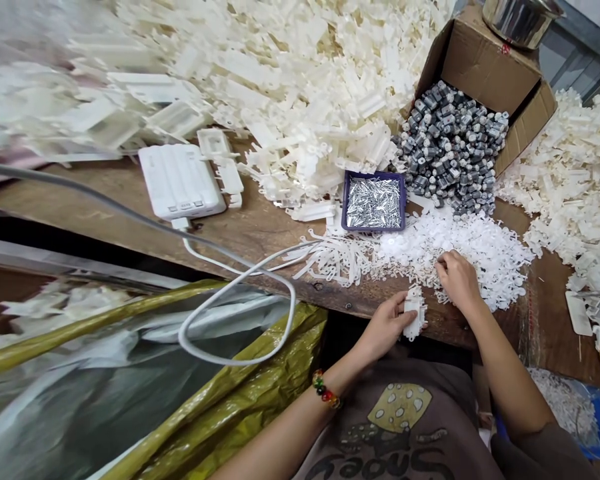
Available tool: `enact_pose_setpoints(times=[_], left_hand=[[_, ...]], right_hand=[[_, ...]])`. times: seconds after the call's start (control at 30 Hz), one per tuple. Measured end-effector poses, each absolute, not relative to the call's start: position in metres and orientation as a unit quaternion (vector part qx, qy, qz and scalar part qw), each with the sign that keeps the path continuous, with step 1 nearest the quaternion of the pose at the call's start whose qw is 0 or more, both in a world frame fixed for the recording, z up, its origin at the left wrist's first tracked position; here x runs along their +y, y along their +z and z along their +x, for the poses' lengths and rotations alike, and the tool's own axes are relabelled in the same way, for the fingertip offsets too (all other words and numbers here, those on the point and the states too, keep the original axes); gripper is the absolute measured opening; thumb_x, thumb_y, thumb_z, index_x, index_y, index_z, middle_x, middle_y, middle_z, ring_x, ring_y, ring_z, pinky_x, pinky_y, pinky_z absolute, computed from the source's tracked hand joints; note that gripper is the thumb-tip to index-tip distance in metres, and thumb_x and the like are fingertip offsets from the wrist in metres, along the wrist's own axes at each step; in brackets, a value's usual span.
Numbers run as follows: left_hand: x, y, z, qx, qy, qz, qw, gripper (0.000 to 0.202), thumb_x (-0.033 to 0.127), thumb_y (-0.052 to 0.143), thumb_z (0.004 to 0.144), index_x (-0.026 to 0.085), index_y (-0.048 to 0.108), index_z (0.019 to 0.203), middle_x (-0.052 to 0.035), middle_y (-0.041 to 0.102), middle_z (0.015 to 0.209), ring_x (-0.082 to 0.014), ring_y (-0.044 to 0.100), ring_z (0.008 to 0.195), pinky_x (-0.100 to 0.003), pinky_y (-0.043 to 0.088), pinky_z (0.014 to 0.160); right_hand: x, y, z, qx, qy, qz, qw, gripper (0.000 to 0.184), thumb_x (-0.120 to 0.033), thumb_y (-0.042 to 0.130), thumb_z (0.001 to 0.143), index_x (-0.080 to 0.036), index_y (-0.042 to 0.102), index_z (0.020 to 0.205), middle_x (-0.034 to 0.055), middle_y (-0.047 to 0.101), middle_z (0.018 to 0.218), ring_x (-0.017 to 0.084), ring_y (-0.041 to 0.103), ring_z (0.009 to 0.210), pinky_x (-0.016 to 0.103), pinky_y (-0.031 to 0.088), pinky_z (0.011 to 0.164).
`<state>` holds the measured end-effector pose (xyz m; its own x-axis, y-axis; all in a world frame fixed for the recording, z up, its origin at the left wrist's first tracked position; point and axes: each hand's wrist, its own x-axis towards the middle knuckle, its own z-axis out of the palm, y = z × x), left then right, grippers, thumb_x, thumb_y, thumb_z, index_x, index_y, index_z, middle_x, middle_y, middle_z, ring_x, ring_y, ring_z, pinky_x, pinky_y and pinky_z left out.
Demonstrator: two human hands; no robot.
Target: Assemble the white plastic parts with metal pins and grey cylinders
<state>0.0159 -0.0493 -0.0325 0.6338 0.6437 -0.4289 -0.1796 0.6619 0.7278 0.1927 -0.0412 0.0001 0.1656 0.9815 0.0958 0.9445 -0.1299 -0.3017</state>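
Note:
My left hand (386,325) is closed round a small white plastic housing (414,313) at the front edge of the wooden table (250,233). Just to its right, my right hand (457,277) rests with fingers pinched together in a heap of tiny white plastic pieces (480,250); what the fingertips hold is too small to make out. Behind the heap stands a small purple tray (375,201) full of metal pins. Further back, a cardboard box (485,67) lies tipped on its side, spilling grey cylindrical parts (447,143).
A huge pile of cream plastic housings (300,80) covers the back of the table, with more at the right (580,180). A white power bank (181,180) with its looping cable (235,293) lies at left. A yellow-green bag (145,380) hangs below the table edge. A steel pot (520,20) sits on the box.

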Motion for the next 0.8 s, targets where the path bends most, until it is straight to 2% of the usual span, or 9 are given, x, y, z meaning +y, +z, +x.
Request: enact_pose_setpoints(times=[0.07,0.13,0.27,0.37,0.57,0.73,0.8], left_hand=[[-0.050,-0.033,0.019,0.347,0.243,0.337,0.841,0.046,0.020,0.066,0.063,0.012,0.049,0.106,-0.0034,0.069,0.071,-0.0182,0.066,0.059,-0.025,0.050,0.055],[-0.050,-0.032,0.020,0.347,0.240,0.340,0.841,0.049,0.019,0.065,0.064,0.011,0.048,0.109,-0.0041,0.069,0.072,-0.0186,0.066,0.059,-0.025,0.049,0.054],[-0.050,-0.031,0.019,0.352,0.243,0.330,0.841,0.052,0.019,0.065,0.064,0.011,0.048,0.112,-0.0039,0.069,0.073,-0.0187,0.066,0.059,-0.025,0.050,0.055],[-0.049,-0.031,0.019,0.352,0.246,0.330,0.841,0.051,0.018,0.066,0.063,0.011,0.050,0.111,-0.0032,0.069,0.072,-0.0182,0.066,0.059,-0.026,0.050,0.057],[-0.049,-0.032,0.018,0.351,0.253,0.335,0.837,0.050,0.018,0.066,0.064,0.012,0.051,0.111,-0.0024,0.069,0.074,-0.0162,0.065,0.060,-0.027,0.051,0.061],[-0.049,-0.026,0.018,0.357,0.232,0.339,0.839,0.049,0.017,0.064,0.065,0.012,0.051,0.112,-0.0023,0.069,0.076,-0.0159,0.064,0.062,-0.027,0.051,0.060],[-0.048,-0.024,0.021,0.360,0.226,0.342,0.838,0.049,0.017,0.064,0.065,0.012,0.050,0.113,-0.0022,0.068,0.075,-0.0160,0.064,0.061,-0.027,0.051,0.059]], right_hand=[[-0.040,0.000,0.193,-0.636,0.069,-0.749,0.170,0.014,-0.018,0.045,0.085,-0.017,0.059,0.081,0.0073,0.060,0.082,0.018,0.054,0.073,0.027,0.039,0.062],[-0.044,0.000,0.193,-0.620,0.097,-0.745,0.227,0.014,-0.020,0.046,0.084,-0.017,0.058,0.078,0.0054,0.059,0.077,0.016,0.053,0.069,0.026,0.039,0.060],[-0.065,-0.001,0.187,-0.552,0.287,-0.698,0.355,0.018,-0.033,0.050,0.082,-0.017,0.056,0.077,-0.0010,0.054,0.062,0.012,0.049,0.054,0.022,0.039,0.051],[-0.081,-0.007,0.177,-0.533,0.350,-0.676,0.368,0.020,-0.036,0.052,0.081,-0.018,0.056,0.077,-0.0029,0.053,0.058,0.010,0.047,0.049,0.021,0.038,0.048],[-0.091,-0.017,0.162,-0.601,0.284,-0.688,0.293,0.012,-0.027,0.050,0.083,-0.018,0.056,0.076,0.0003,0.060,0.068,0.011,0.053,0.058,0.022,0.040,0.057],[-0.067,0.000,0.187,-0.598,0.196,-0.731,0.265,0.029,-0.037,0.042,0.090,-0.019,0.056,0.073,0.0001,0.056,0.064,0.013,0.051,0.058,0.024,0.038,0.057],[-0.045,0.005,0.203,-0.561,0.129,-0.775,0.261,0.028,-0.036,0.040,0.090,-0.019,0.057,0.075,0.0018,0.057,0.068,0.015,0.052,0.062,0.024,0.037,0.058]])
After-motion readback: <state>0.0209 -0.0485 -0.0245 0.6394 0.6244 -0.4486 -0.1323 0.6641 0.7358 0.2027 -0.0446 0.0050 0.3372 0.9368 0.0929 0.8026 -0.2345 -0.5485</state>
